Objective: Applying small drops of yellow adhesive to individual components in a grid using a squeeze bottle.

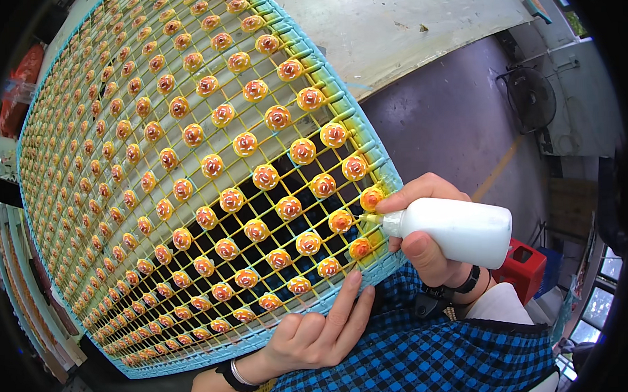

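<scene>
A large wire grid panel (299, 236) with a light-blue wrapped rim slants across the left, dotted with yellow-orange flower pieces. My right hand (432, 250) is closed round a white squeeze bottle (460, 232), tilted with its thin nozzle pointing left at the panel's near right corner. The nozzle tip lies close to an orange flower (340, 221); whether it touches I cannot tell. Most flowers carry white strokes, but a corner flower (359, 248) looks plain orange. My left hand (319, 330) lies at the near rim, two fingers stretched against it; its thumb is hidden.
Behind the panel is a pale worktable (405, 37). A black fan (530, 98) stands at the far right, and a red plastic box (522, 268) is beyond my right forearm. Blue-edged pieces (30, 296) lean at the left. My checked blue apron (430, 351) is close below.
</scene>
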Tool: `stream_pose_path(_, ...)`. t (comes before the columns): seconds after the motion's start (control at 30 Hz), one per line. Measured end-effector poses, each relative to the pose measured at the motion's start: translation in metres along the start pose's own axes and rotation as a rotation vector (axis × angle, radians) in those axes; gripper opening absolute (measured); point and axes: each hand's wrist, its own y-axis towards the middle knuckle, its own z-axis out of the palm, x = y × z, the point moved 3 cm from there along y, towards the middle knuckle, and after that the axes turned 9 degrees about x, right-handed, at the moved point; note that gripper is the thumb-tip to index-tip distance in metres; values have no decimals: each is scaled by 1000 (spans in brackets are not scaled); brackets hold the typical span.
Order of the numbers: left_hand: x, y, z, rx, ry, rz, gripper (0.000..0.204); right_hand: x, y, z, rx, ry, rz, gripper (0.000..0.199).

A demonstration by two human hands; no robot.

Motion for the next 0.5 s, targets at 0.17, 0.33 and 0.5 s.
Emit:
stream_pose_path(0.17, 0, 1, -1, 9, -1, 7, 23, 0, 1, 0, 3, -36, 20, 33)
stream_pose_path(0.33, 0, 0, -1, 0, 4, 0, 23, 1, 1, 2, 5, -80, -20, 32)
stream_pose_path(0.5, 1, 2, -1, 4, 6, 10, 23, 0, -1, 0, -10, -34, 21, 32)
